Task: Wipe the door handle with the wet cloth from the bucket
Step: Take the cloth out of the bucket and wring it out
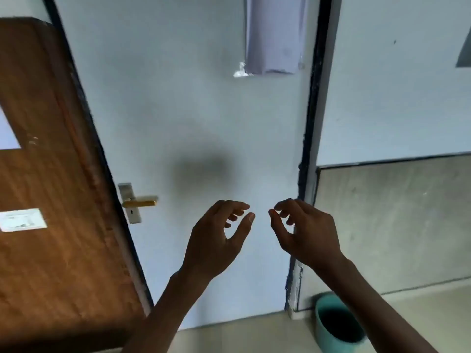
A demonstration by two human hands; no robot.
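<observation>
- Your left hand (pixel 216 235) and right hand (pixel 303 233) hang in the air in front of the pale door (pixel 193 110), close to each other but not touching. The fingers of both are apart and loosely curled, and they hold nothing.
- The door handle (pixel 139 203) is to the left of your hands, a brass-coloured lever on a silver plate near the door's edge, beside the brown wooden door (pixel 51 174). It is well apart from both hands.
- The teal bucket (pixel 336 324) stands on the floor at the lower right, near the corner of the wall, below your right forearm.
- The risk now: you could go to the handle with empty hands, because no cloth is taken yet. I judge that the bucket must be your first stop.
- When you bend for the bucket, your right arm covers part of its rim, so you could knock it and spill water on the floor.
- A cloth that drips could also wet the keyhole under the lever.
- Hard to see: the inside of the bucket is dark, so I cannot tell if a cloth or water is there. The whole frame is a little blurred.
</observation>
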